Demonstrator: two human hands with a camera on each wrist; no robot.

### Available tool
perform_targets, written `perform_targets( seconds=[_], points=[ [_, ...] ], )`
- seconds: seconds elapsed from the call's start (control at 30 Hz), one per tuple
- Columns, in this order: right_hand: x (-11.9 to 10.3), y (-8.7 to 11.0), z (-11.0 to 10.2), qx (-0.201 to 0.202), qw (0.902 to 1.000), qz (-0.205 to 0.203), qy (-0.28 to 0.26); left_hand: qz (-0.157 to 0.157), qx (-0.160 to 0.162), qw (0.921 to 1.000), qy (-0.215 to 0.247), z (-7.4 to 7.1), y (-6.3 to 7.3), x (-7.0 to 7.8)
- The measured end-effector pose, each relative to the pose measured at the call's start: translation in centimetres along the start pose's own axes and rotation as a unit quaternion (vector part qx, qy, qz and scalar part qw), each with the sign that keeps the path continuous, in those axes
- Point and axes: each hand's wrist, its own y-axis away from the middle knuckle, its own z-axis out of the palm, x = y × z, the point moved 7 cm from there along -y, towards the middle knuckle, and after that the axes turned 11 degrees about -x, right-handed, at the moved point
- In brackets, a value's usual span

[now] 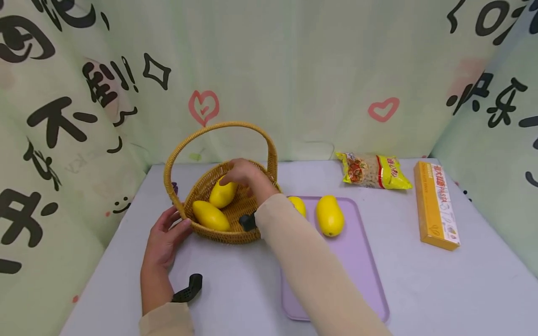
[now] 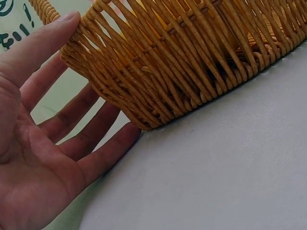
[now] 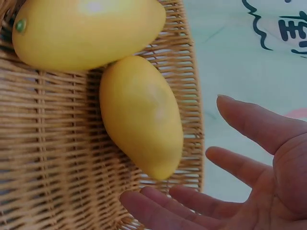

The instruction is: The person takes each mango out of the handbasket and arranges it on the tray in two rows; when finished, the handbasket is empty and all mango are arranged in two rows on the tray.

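Two yellow fruits (image 1: 211, 216) lie in the wicker basket (image 1: 229, 238), with both hands at it.
Seen from the head, the basket sits toward 8 o'clock of centre; the left hand (image 1: 164, 240) touches its 8 o'clock end, thumb at the rim, fingers spread and nearly straight. The right hand (image 1: 245, 175) reaches over its 1 o'clock side, fingers parted widely, grasping nothing. A purple tray (image 1: 349, 270) lies at the basket's 4 o'clock.
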Motion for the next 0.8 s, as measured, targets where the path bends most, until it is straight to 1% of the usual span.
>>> perform_targets(
  seconds=[0.03, 0.1, 0.2, 0.27, 0.43, 0.57, 0.63, 0.8],
  points=[
    [-0.2, -0.2, 0.2, -0.006, 0.9999, 0.000, 0.014, 0.001, 0.000, 1.0000, 0.002, 0.0, 0.0, 0.1],
    [-0.5, -0.7, 0.6, -0.016, 0.9981, -0.006, 0.059, 0.004, -0.001, 1.0000, 0.004, 0.0, 0.0, 0.3],
    [-0.8, -1.2, 1.0, -0.022, 0.9911, -0.016, 0.130, 0.005, -0.004, 1.0000, 0.002, -0.1, -0.1, 0.3],
    [-0.8, -1.6, 1.2, -0.021, 0.9878, -0.017, 0.153, 0.003, -0.002, 1.0000, 0.001, -0.2, -0.1, 0.2],
    [-0.2, -2.1, 1.8, -0.031, 0.9910, -0.016, 0.129, -0.005, 0.001, 1.0000, 0.001, -0.3, -0.1, -0.4],
    [-0.2, -2.3, 2.3, -0.036, 0.9900, -0.030, 0.133, 0.000, 0.001, 1.0000, 0.000, -0.3, -0.2, -0.5],
    [-0.1, -2.3, 2.4, -0.039, 0.9916, -0.035, 0.118, 0.002, 0.002, 1.0000, 0.001, -0.4, -0.2, -0.4],
    [0.3, -2.4, 2.7, -0.051, 0.9966, -0.044, 0.047, 0.002, -0.001, 1.0000, 0.007, -0.3, -0.3, -0.3]
  ],
)
